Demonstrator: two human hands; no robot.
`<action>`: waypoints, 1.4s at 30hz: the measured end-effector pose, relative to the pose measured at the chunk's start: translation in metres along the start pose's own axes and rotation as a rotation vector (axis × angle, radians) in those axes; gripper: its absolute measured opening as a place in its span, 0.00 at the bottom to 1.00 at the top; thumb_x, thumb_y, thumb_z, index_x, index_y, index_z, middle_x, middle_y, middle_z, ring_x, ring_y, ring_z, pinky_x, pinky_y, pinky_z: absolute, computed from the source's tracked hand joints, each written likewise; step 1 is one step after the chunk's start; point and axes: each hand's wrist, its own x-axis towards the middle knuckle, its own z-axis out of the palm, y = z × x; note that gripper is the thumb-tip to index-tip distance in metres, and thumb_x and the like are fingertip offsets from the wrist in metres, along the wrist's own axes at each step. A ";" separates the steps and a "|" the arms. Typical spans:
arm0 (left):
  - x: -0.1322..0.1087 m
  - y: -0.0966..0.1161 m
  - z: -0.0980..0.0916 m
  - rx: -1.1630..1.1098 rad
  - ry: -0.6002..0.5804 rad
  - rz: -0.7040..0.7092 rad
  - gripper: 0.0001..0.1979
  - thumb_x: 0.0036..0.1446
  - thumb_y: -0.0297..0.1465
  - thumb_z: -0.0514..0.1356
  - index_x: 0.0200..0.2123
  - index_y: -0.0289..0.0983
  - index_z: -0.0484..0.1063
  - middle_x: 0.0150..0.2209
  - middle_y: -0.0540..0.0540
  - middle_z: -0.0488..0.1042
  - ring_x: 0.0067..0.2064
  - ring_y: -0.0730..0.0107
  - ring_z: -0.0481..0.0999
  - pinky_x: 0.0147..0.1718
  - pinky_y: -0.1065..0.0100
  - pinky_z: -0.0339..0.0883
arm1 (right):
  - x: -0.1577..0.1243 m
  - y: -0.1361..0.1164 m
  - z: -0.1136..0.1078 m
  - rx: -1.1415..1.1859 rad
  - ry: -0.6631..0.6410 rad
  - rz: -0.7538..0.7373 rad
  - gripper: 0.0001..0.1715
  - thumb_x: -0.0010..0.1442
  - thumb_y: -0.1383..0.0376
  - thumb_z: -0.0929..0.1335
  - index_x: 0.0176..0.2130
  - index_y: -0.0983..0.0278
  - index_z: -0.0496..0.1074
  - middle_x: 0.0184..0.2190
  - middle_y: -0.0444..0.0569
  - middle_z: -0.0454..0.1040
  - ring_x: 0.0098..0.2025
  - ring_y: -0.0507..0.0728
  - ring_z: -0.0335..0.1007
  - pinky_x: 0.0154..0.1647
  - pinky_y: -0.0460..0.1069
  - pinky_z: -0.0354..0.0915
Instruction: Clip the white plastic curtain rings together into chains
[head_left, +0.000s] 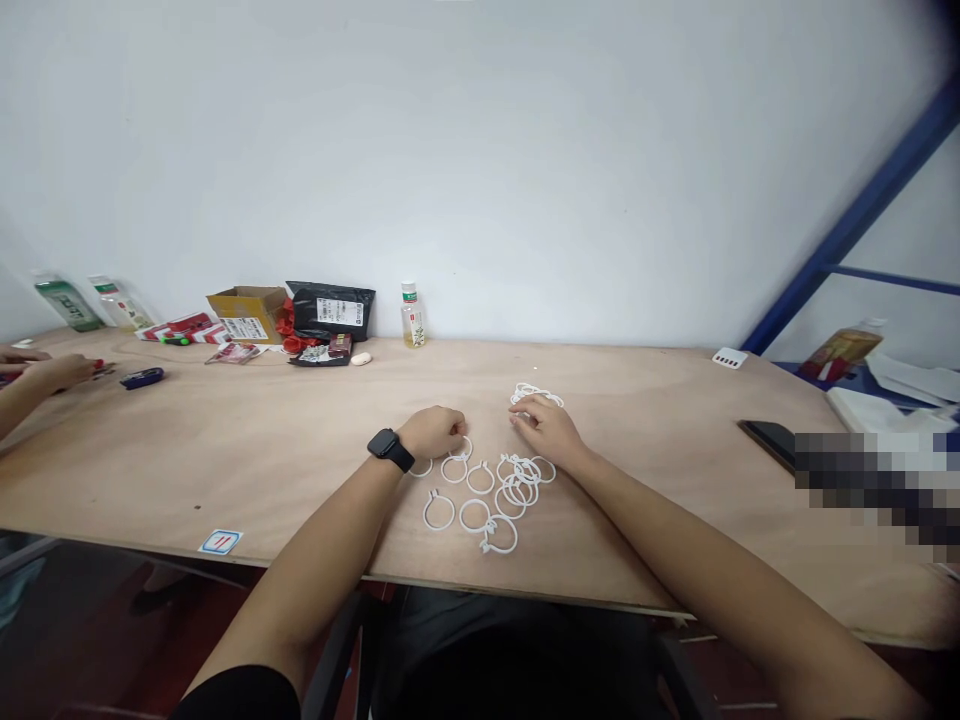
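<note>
Several white plastic rings, each with a small clip-like tab, lie loose on the wooden table between my forearms. One single ring [439, 510] rests at the near left of the group, and a ring with its tab upward [481, 479] lies in the middle. My left hand [433, 432], with a black watch at the wrist, is closed, its fingertips on a white ring [467, 447]. My right hand [547, 425] hovers low with its fingers slightly apart and pointing left. Just beyond it lies a small heap of white rings [527, 390], partly hidden by that hand.
Along the wall stand a drink bottle [413, 318], a black parcel bag [332, 312] and an open cardboard box [246, 313]. Another person's hand [71, 372] is at the far left. A dark phone [769, 440] lies at right; a numbered card [220, 542] sits near the front edge.
</note>
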 end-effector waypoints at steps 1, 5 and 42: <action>0.001 0.002 0.000 -0.005 0.046 0.003 0.07 0.50 0.28 0.57 0.32 0.39 0.75 0.32 0.49 0.78 0.33 0.68 0.75 0.32 0.70 0.63 | -0.001 -0.005 0.001 0.023 -0.020 -0.027 0.11 0.59 0.65 0.66 0.40 0.60 0.77 0.40 0.51 0.76 0.41 0.58 0.72 0.44 0.53 0.67; 0.002 0.012 0.004 -0.050 0.211 0.021 0.07 0.56 0.30 0.56 0.36 0.39 0.74 0.35 0.48 0.78 0.35 0.68 0.75 0.36 0.69 0.66 | -0.003 -0.020 0.004 0.097 -0.117 -0.066 0.11 0.59 0.65 0.67 0.42 0.61 0.76 0.39 0.51 0.78 0.35 0.56 0.72 0.41 0.52 0.67; 0.007 0.030 0.025 -0.500 0.609 0.327 0.14 0.56 0.41 0.63 0.32 0.36 0.79 0.31 0.44 0.79 0.31 0.72 0.75 0.31 0.71 0.69 | -0.005 -0.035 -0.001 0.260 0.120 -0.202 0.09 0.63 0.63 0.67 0.40 0.60 0.77 0.36 0.51 0.78 0.35 0.55 0.73 0.34 0.50 0.68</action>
